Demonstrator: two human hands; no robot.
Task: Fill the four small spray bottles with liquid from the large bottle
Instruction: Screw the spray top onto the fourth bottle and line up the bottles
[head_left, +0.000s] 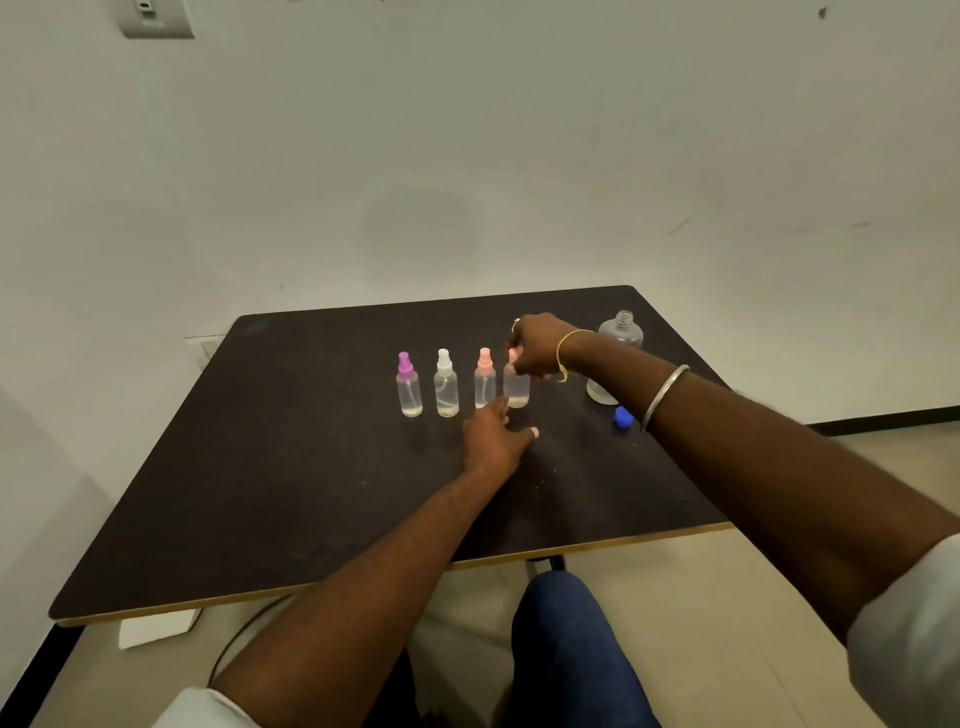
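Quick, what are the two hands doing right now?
Left hand: open, fingers spread, holding nothing, just in front of the small clear spray bottles.
Right hand: closed on the pink spray cap of the rightmost small clear bottle.

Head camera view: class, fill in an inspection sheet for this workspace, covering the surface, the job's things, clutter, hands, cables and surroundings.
Surface: dark brown table with pale edge, faint specks, no puddles seen.
Job's things: four small clear spray bottles in a row, purple-topped, white-topped, pink-topped, and a fourth with its top hidden by the hand; each shows some liquid. Large clear bottle stands uncapped behind the right forearm; its blue cap lies on the table.
Clutter: nothing seen.
Hands: right hand closed over the fourth bottle's top; left hand open, fingers near that bottle's base.
Cables: dark cable on the floor under the table.
Surroundings: pale scuffed wall, wall socket.
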